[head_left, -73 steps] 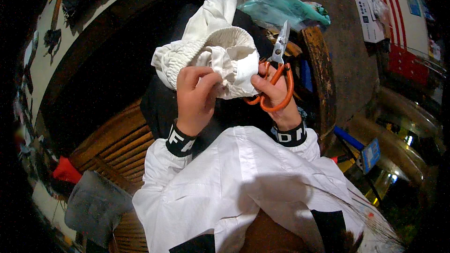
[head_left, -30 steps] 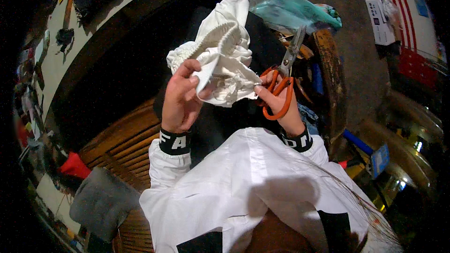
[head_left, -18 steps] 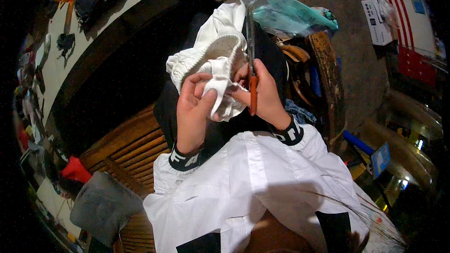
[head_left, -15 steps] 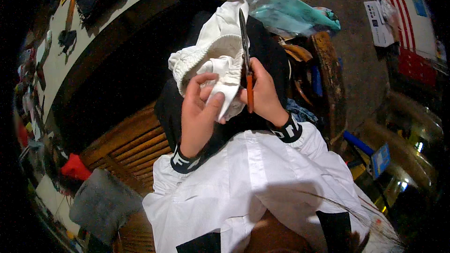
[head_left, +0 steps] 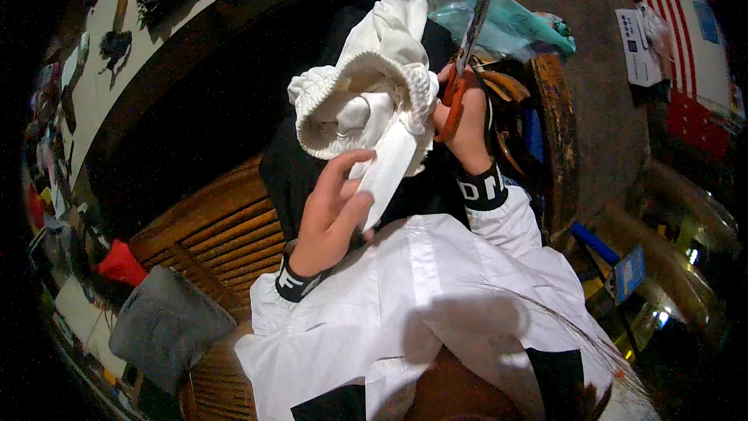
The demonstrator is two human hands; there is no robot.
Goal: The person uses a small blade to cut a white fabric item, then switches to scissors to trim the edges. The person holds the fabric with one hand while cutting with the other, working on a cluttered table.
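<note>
A white cloth garment (head_left: pixel 393 35) with a gathered, elasticated opening lies over my dark-clothed lap, its opening turned up toward me. From that opening a flat white elastic band (head_left: pixel 393 160) stretches down toward me. My left hand (head_left: pixel 329 214) pinches the band's near end between thumb and fingers. Scissors with orange handles (head_left: pixel 454 105) are held in my right hand (head_left: pixel 470 132), their blades pointing up and away to the right of the garment. The right fingertips are partly hidden behind the handles and cloth, beside the gathered edge.
A slatted wooden bench (head_left: pixel 226 226) is on the left, with a grey cushion (head_left: pixel 167 327) and a red cloth (head_left: pixel 122 263). Beyond my right hand stands a worn wooden edge (head_left: pixel 555 109). A clear bag with teal contents (head_left: pixel 506 23) lies at the far side. A pale table (head_left: pixel 70 140) curves along the left.
The elastic band is now pulled out longer toward me. My right hand moved up and right, tilting the scissors rightward away from the cloth. My left hand shifted slightly nearer.
</note>
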